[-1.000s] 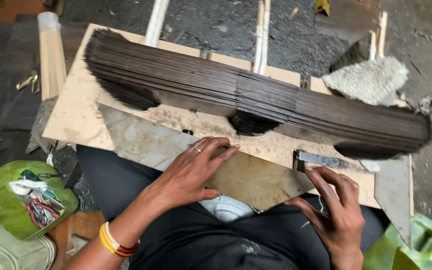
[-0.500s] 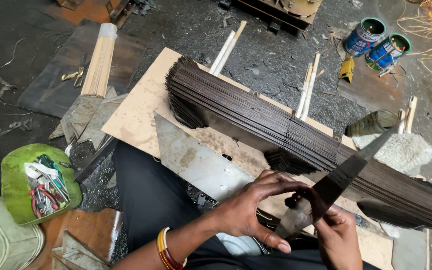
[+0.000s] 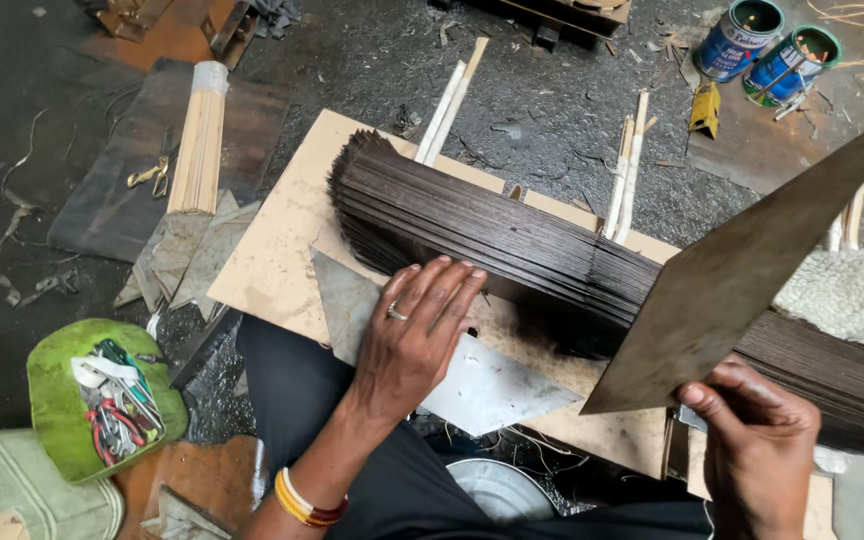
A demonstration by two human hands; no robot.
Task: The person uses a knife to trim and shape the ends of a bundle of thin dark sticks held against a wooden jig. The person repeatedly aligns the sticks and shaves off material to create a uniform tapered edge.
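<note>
My left hand (image 3: 414, 330) lies flat, fingers spread, on a grey metal sheet (image 3: 492, 385) that rests on a plywood board (image 3: 272, 250). Its fingertips reach the edge of a long row of thin dark strips (image 3: 492, 235) stacked across the board. My right hand (image 3: 757, 450) grips the lower corner of a large triangular metal sheet (image 3: 742, 270), lifted up and tilted over the right part of the dark stack. A ring sits on my left hand and bangles on its wrist.
A bundle of pale sticks (image 3: 197, 140) lies at the left by scissors (image 3: 147, 175). A green tray (image 3: 62, 420) with pliers sits at lower left. Two paint tins (image 3: 762, 40) stand at upper right. A white fluffy pad (image 3: 842, 290) is at the right. Loose pale sticks (image 3: 447, 100) lie behind the board.
My right hand has raised the triangular sheet from flat on the board to upright. My left hand has moved back onto the lower sheet and spread flat. The view has shifted left.
</note>
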